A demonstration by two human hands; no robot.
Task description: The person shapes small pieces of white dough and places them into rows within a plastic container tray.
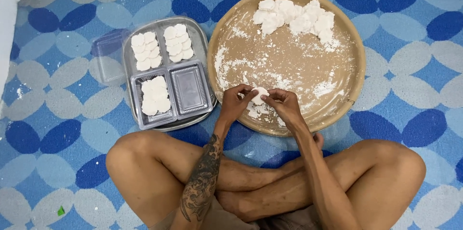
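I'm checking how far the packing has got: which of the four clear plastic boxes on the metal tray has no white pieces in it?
The near right box: it shows only its bare ribbed bottom, while the other three hold white pieces.

Tray left, platter right

On floor mat [58, 114]: metal tray [202, 41] left, round platter [354, 66] right, just beside each other. In tray: plastic boxes [189, 90] with dough discs [155, 96]. On platter's far side: dough pile [295, 16]. Over near rim: both hands, one dough piece [259, 95] between.

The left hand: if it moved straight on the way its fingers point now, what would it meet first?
The left hand points to the right, at the white dough piece it already touches. Directly behind that come the fingers of the right hand, which holds the same piece over the round tray.
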